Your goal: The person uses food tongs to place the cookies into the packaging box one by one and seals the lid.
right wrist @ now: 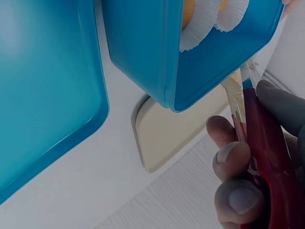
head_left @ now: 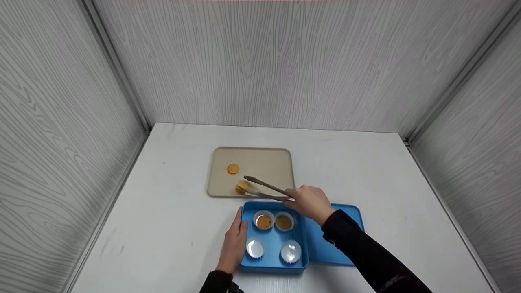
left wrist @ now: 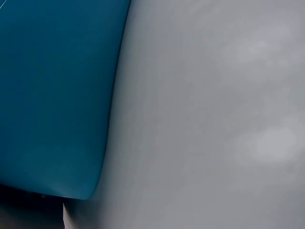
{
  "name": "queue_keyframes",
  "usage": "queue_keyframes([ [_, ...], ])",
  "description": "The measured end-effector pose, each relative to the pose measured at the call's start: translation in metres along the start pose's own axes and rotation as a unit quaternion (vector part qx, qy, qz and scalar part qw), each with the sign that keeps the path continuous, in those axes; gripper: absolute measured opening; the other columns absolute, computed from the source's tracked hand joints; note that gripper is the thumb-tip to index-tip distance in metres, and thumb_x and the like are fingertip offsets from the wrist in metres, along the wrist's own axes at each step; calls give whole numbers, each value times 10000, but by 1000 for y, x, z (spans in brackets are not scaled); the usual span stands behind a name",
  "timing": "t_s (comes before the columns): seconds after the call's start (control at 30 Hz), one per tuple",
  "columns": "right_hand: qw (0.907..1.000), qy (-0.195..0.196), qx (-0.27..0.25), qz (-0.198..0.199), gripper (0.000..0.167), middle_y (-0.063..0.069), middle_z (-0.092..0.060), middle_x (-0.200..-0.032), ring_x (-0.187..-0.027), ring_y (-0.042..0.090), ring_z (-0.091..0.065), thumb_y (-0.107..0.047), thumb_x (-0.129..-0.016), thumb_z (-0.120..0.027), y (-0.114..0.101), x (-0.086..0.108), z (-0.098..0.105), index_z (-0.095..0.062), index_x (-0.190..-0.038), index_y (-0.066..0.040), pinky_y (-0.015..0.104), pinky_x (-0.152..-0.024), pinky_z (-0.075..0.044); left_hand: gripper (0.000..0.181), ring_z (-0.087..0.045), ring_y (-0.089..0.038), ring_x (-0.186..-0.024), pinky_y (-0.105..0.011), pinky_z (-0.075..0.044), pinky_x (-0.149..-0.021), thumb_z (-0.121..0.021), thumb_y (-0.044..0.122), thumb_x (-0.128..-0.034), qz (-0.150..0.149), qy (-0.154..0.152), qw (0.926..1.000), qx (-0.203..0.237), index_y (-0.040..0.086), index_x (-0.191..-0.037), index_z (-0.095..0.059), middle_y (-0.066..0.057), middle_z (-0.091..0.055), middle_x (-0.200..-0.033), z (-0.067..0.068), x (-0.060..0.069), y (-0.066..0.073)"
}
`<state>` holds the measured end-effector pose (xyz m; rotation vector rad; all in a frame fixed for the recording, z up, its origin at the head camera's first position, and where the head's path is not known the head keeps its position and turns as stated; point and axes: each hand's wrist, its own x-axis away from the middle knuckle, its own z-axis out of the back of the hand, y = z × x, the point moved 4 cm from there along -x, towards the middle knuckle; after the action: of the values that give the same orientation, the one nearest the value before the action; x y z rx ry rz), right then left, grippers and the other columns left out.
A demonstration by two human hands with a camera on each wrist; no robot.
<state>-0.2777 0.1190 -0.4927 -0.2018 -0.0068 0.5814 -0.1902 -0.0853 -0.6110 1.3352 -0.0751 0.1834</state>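
Blue box (head_left: 272,238) on bench (head_left: 163,228), w/ 4 small cups (head_left: 290,251), far 2 holding orange discs (head_left: 264,221). Hands apart: L hand (head_left: 233,246) straight-fingered along box's left wall, R hand (head_left: 311,202) clamped on tongs (head_left: 266,186), tips at yellow piece (head_left: 241,186), near-left of beige tray (head_left: 264,162); can't tell if lifted. Another disc (head_left: 233,168) farther back on tray. Blue lid (head_left: 331,249) right of box.

Red-handled tongs (right wrist: 267,143): in right hand (head_left: 311,203), at yellow piece (head_left: 241,187) | Blue box (head_left: 272,240): open, left hand (head_left: 234,244) touching
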Motion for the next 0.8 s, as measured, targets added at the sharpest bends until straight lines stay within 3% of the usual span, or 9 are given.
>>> queue_keyframes([
  [0.2, 9996, 143, 204, -103, 211, 59, -740, -841, -737, 210, -675, -277, -922, -777, 3, 0, 0, -753, -1056, -116, 365, -689, -605, 569, -194, -299, -1560, -515, -193, -1266, -348, 295, -1126, 20, 3, 10000, -19, 111, -1645, -202, -105, -234, -1689, 0, -1, -1],
  [0.33, 9996, 234, 31, -121, 196, 50, -744, -849, -738, 196, -672, -280, -925, -774, 5, 1, -1, -760, -1046, -127, 358, -696, -611, 571, -190, -296, -1563, -515, -194, -1265, -346, 301, -1126, 71, -6, 10000, -10, 119, -1646, -196, -101, -228, -1692, 0, -1, -1],
  [0.57, 9992, 18, -358, -203, 131, 32, -738, -816, -701, 163, -643, -276, -929, -771, 5, 3, -5, -740, -951, -150, 345, -674, -603, 568, -208, -300, -1557, -510, -207, -1264, -349, 291, -1127, 21, 40, 10000, -60, 109, -1644, -201, -107, -240, -1687, 0, 1, 0],
  [0.8, 9990, -55, -327, -295, 166, 41, -742, -839, -726, 183, -640, -282, -932, -768, 4, 2, -8, -762, -1024, -144, 361, -705, -602, 567, -205, -301, -1558, -514, -201, -1265, -344, 298, -1128, 5, 39, 10000, -77, 114, -1645, -203, -105, -242, -1687, -1, 0, 0],
])
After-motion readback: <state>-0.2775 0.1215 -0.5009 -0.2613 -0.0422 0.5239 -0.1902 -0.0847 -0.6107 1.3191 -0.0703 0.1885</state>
